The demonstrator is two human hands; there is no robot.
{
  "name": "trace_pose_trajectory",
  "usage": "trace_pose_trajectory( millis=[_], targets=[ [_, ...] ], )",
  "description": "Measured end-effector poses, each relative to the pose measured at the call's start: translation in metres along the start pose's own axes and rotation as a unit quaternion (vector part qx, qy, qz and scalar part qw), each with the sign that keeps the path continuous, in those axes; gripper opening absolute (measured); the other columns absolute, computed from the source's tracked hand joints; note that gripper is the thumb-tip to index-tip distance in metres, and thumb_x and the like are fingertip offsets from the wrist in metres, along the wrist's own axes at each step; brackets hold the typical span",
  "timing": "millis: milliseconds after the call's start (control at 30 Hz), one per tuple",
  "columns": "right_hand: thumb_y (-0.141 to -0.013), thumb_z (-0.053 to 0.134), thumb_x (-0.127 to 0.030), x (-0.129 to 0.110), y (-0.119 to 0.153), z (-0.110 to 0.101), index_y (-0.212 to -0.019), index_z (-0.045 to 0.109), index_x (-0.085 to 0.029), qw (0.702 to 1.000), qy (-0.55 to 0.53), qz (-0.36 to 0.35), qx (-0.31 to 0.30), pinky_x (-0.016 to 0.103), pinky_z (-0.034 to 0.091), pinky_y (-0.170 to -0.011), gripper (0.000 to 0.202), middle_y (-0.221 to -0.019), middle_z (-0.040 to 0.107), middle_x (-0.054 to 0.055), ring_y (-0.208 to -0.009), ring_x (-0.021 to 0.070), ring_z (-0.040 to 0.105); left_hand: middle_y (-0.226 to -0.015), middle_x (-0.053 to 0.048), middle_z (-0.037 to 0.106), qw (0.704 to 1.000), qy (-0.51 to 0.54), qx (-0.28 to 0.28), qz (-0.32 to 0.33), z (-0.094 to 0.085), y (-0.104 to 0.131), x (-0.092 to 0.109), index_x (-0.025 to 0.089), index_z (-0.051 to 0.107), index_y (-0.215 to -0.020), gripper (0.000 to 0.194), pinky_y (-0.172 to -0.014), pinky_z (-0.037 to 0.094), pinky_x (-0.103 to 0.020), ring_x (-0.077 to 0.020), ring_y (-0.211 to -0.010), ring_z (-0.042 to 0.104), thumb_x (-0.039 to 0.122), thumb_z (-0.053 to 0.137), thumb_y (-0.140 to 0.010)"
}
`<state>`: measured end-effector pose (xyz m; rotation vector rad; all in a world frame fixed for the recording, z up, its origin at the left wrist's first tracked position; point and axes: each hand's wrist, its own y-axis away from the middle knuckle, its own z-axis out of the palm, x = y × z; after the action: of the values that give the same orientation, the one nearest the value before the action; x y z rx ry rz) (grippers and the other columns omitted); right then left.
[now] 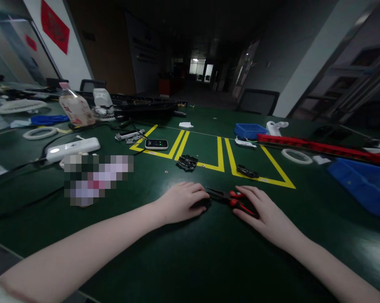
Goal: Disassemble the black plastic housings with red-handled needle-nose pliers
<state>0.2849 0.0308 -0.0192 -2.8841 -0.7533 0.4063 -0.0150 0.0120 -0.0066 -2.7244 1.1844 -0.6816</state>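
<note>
My right hand (267, 212) has its thumb and fingers round the red-and-black handles of a pair of pliers (243, 207). The pliers' dark jaws point left, low over the green table, toward my left hand (185, 202). That hand is closed, its fingers curled down near the jaw tips; something dark shows beneath them, too shadowed to make out. A thin light sliver shows by the jaw tips. Beyond my hands lie a black clustered part (187, 163) and a smaller black part (247, 171), both by yellow tape lines.
Yellow tape (220, 153) marks areas on the green table (190, 261). A small device with a lit display (156, 144) and a white power strip (73, 149) lie left. Blue bins (363, 185), a red strip (319, 147) and a white ring (296, 156) are right. A bottle (76, 107) stands back left.
</note>
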Motion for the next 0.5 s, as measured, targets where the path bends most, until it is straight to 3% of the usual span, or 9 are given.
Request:
trace_pose_trajectory(
  millis=[167,267,500],
  targets=[
    [-0.086,0.055,-0.053,-0.004,-0.025,-0.005,-0.125,0.06,-0.025,0.999,0.022,-0.03,-0.003,0.051,0.054,-0.09,0.048,-0.121,0.066,0.013,-0.109,0.0333,0.064,-0.124,-0.01,0.062,0.998,0.034,0.018,-0.058,-0.005,0.001,-0.003,0.018,0.055,-0.131,0.043,-0.094,0.053,-0.044,-0.0261,-0.111,0.061,0.031,0.063,-0.091],
    [-0.087,0.053,-0.045,-0.002,-0.038,-0.006,-0.123,0.059,-0.022,0.999,0.029,-0.036,0.012,0.048,0.056,-0.085,0.043,-0.116,0.066,0.014,-0.106,0.0325,0.065,-0.128,-0.011,0.059,0.993,0.08,0.024,-0.088,-0.004,0.002,-0.007,0.018,0.048,-0.14,0.056,-0.094,0.054,-0.044,-0.0263,-0.114,0.06,0.035,0.065,-0.089],
    [-0.073,0.058,-0.015,-0.009,-0.056,-0.005,-0.108,0.06,-0.021,0.995,0.022,-0.07,0.073,0.048,0.054,-0.083,0.036,-0.11,0.061,0.014,-0.1,0.0317,0.061,-0.12,-0.008,0.062,0.974,0.184,0.013,-0.13,-0.006,-0.001,-0.016,0.02,0.063,-0.124,0.04,-0.088,0.055,-0.036,-0.0214,-0.104,0.065,0.038,0.067,-0.088]
  ],
)
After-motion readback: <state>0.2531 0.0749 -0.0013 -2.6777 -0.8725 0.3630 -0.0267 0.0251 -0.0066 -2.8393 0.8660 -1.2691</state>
